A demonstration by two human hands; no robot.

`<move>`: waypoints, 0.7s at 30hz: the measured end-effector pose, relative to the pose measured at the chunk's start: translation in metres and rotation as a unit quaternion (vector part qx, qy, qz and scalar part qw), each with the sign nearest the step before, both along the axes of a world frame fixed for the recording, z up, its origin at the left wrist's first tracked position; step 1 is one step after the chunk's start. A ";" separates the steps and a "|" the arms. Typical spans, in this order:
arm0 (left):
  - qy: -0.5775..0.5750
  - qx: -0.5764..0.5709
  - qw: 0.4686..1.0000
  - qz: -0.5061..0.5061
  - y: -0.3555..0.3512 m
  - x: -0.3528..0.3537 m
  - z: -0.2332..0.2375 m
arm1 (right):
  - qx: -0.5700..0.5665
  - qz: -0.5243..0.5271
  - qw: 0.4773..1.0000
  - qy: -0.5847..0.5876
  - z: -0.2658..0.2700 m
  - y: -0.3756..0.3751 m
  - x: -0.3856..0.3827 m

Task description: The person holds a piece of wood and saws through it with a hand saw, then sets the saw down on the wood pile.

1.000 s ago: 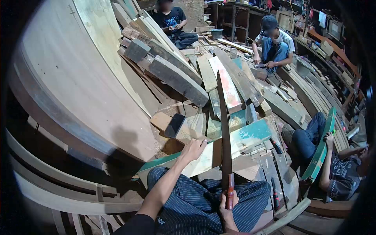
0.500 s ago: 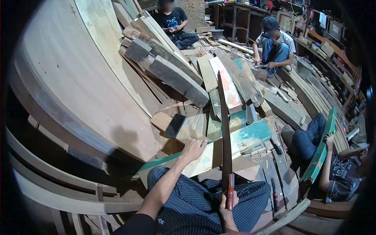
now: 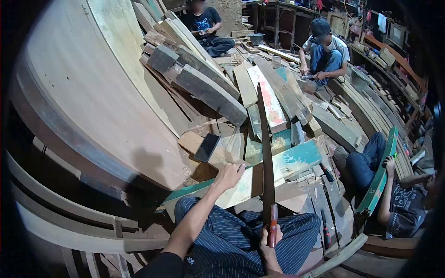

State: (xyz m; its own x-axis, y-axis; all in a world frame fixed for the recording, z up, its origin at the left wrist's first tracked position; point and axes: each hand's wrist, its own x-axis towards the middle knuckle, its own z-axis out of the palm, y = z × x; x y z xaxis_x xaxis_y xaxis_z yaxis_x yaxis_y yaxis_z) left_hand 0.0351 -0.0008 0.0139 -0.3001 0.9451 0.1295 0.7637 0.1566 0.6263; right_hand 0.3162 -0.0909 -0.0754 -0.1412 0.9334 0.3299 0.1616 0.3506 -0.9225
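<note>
My right hand (image 3: pixel 267 247) is wrapped around the reddish-brown handle of a handsaw (image 3: pixel 267 169). Its long dark blade points away from me and crosses over a painted wooden board (image 3: pixel 238 191), casting a shadow on the wood. That board, white with green patches, lies across in front of my striped trousers. My left hand (image 3: pixel 227 178) grips its far edge, left of the blade, with the fingers curled over. Just beyond this hand, a black phone (image 3: pixel 207 148) rests on a light piece of wood (image 3: pixel 191 142).
A large curved wooden panel (image 3: pixel 92 92) rises on the left. Stacked planks (image 3: pixel 208 92) fill the middle. Red-and-black handled tools (image 3: pixel 327 235) lie at my right. A person (image 3: pixel 396 194) at right holds a green board (image 3: pixel 381 173); two more people sit farther back.
My hands, the saw and the board stay almost in place. At the back, the two seated people's hands have shifted slightly.
</note>
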 end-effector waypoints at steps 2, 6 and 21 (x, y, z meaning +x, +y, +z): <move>0.007 -0.003 1.000 -0.007 0.001 -0.003 -0.005 | -0.008 0.002 1.000 -0.008 -0.007 0.000 0.002; 0.011 -0.008 1.000 -0.014 0.000 -0.002 -0.002 | 0.003 -0.008 1.000 -0.011 0.009 0.000 -0.001; -0.023 -0.004 1.000 0.003 0.002 -0.001 -0.005 | 0.013 -0.007 1.000 0.010 0.007 0.002 -0.003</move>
